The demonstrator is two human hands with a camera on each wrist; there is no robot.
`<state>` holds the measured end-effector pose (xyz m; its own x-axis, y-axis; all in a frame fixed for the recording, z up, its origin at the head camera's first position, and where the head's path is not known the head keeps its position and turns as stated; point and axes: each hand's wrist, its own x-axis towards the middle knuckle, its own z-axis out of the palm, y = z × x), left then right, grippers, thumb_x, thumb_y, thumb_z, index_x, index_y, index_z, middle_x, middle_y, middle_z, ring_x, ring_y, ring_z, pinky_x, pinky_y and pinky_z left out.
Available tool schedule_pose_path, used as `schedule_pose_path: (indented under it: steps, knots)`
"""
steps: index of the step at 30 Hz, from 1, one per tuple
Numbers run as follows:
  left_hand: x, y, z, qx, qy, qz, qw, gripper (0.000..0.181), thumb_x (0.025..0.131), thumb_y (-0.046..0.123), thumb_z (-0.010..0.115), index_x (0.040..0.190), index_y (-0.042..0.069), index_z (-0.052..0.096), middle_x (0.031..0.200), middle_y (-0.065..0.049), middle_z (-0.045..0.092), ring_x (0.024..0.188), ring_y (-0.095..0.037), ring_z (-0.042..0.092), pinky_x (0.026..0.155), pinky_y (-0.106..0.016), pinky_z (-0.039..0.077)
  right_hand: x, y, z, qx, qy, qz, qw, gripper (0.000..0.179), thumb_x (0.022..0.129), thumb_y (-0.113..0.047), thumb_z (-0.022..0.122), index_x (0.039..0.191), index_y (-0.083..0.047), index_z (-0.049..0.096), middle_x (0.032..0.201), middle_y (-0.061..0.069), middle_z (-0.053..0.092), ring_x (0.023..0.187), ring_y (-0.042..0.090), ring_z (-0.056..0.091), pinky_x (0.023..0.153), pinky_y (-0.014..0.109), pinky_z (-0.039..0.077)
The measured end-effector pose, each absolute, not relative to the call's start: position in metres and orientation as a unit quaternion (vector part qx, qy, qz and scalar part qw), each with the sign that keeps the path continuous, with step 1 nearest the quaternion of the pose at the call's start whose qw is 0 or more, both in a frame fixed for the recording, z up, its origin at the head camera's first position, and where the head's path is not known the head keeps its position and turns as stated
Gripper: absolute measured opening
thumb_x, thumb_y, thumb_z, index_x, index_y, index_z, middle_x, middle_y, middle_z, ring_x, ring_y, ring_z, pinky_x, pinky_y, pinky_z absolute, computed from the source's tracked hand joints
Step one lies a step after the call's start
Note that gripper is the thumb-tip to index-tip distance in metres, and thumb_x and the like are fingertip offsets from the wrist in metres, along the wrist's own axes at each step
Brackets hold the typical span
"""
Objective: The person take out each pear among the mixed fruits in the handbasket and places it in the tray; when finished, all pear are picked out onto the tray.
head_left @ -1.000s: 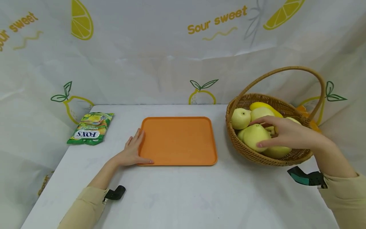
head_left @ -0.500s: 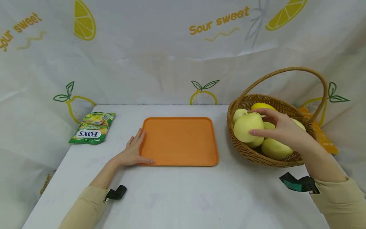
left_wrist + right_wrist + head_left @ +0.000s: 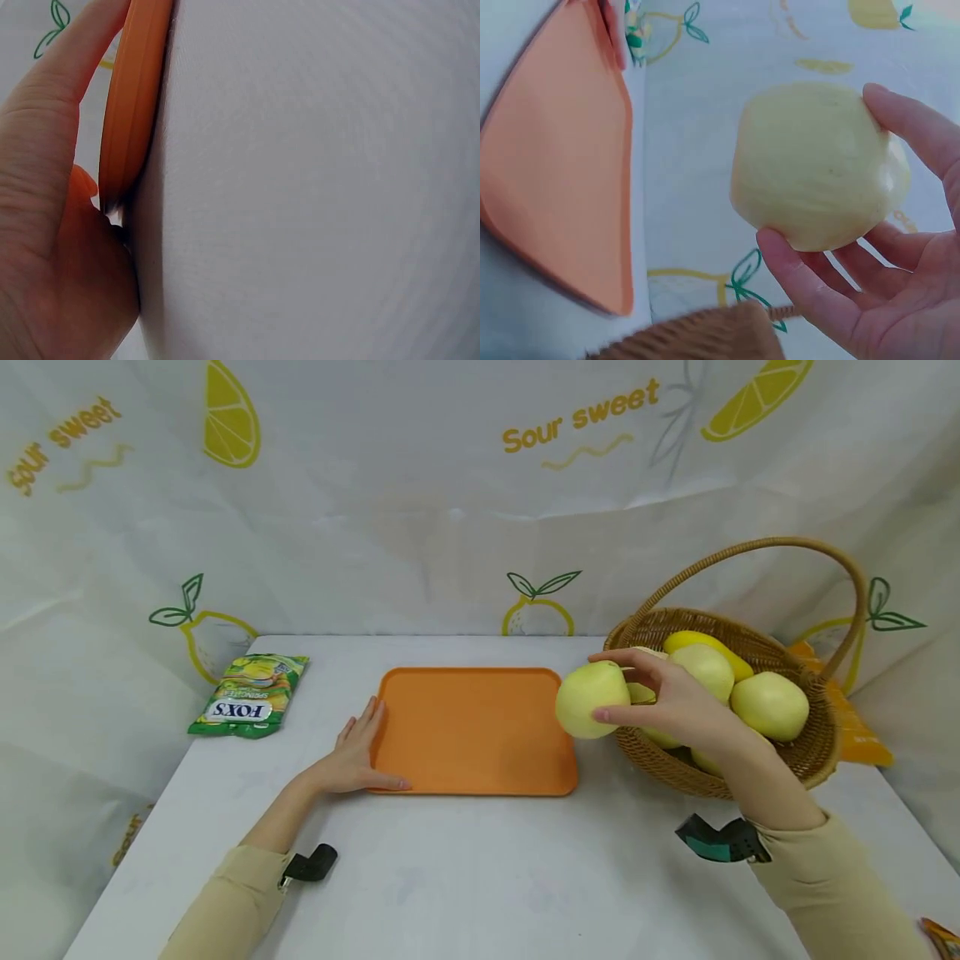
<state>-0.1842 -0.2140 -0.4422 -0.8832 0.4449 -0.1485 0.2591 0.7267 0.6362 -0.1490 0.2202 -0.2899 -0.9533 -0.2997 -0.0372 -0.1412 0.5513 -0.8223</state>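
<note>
Standing right, the wicker basket (image 3: 675, 770) cradles more pale fruit (image 3: 770, 706); left of it lies the orange tray (image 3: 472, 731). Left hand (image 3: 348, 766), fingers spread, touches the tray's near left corner. Right hand (image 3: 675, 700) pinches 1 round green-yellow fruit (image 3: 591, 702), raised near the tray's right edge!

Soft, even light fills the head view, leaving a faint shadow on the right of the orange tray (image 3: 472, 735) and another across the near right of the tabletop (image 3: 480, 860). The right wrist view looks washed-out (glare whitens the pale fruit (image 3: 817, 165)), its basket (image 3: 727, 326) blurred; the left wrist view is greyer.
</note>
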Motion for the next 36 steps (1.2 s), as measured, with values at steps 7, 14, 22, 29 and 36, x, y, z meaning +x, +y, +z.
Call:
schedule_pose_path:
  steps: [7, 14, 22, 29, 36]
  knots:
    - [-0.184, -0.213, -0.442, 0.192, 0.918, 0.315, 0.147, 0.133, 0.071, 0.055, 0.081, 0.154, 0.0, -0.006, 0.16, -0.016, -0.017, 0.147, -0.033, -0.012, 0.115, -0.053, -0.01, -0.156, 0.193, -0.309, -0.124, 0.867, -0.474, 0.084, 0.069, 0.08, -0.04, 0.081, 0.138, -0.022, 0.05, 0.132, 0.0, 0.053, 0.123, 0.023, 0.049, 0.091, 0.042, 0.048]
    - [-0.184, -0.213, -0.442, 0.191, 0.917, 0.316, 0.149, 0.134, 0.07, 0.055, 0.082, 0.154, -0.001, -0.007, 0.161, -0.016, -0.016, 0.147, -0.033, -0.012, 0.115, -0.053, -0.01, -0.166, 0.169, -0.337, -0.136, 0.867, -0.478, 0.038, 0.069, 0.077, -0.038, 0.083, 0.136, -0.019, 0.053, 0.135, 0.001, 0.052, 0.125, 0.028, 0.05, 0.087, 0.041, 0.054]
    - [-0.185, -0.213, -0.444, 0.198, 0.917, 0.318, 0.141, 0.135, 0.069, 0.056, 0.083, 0.154, -0.002, -0.006, 0.161, -0.017, -0.016, 0.147, -0.032, -0.011, 0.115, -0.052, -0.009, -0.178, 0.144, -0.365, -0.143, 0.866, -0.479, 0.023, 0.071, 0.077, -0.035, 0.084, 0.137, -0.013, 0.052, 0.133, 0.004, 0.053, 0.12, 0.028, 0.051, 0.086, 0.043, 0.053]
    - [-0.186, -0.213, -0.444, 0.195, 0.918, 0.315, 0.142, 0.136, 0.069, 0.056, 0.082, 0.153, -0.002, -0.007, 0.161, -0.016, -0.016, 0.148, -0.031, -0.01, 0.115, -0.051, -0.009, -0.184, 0.125, -0.382, -0.135, 0.866, -0.481, 0.012, 0.069, 0.076, -0.032, 0.085, 0.135, -0.012, 0.053, 0.131, 0.007, 0.054, 0.119, 0.029, 0.052, 0.086, 0.044, 0.051]
    - [-0.185, -0.215, -0.444, 0.195, 0.917, 0.318, 0.14, 0.137, 0.069, 0.056, 0.082, 0.153, -0.003, -0.009, 0.16, -0.017, -0.016, 0.148, -0.031, -0.01, 0.115, -0.051, -0.01, -0.193, 0.103, -0.395, -0.139, 0.87, -0.473, -0.001, 0.069, 0.077, -0.031, 0.084, 0.135, -0.011, 0.054, 0.129, 0.009, 0.054, 0.117, 0.028, 0.05, 0.084, 0.042, 0.049]
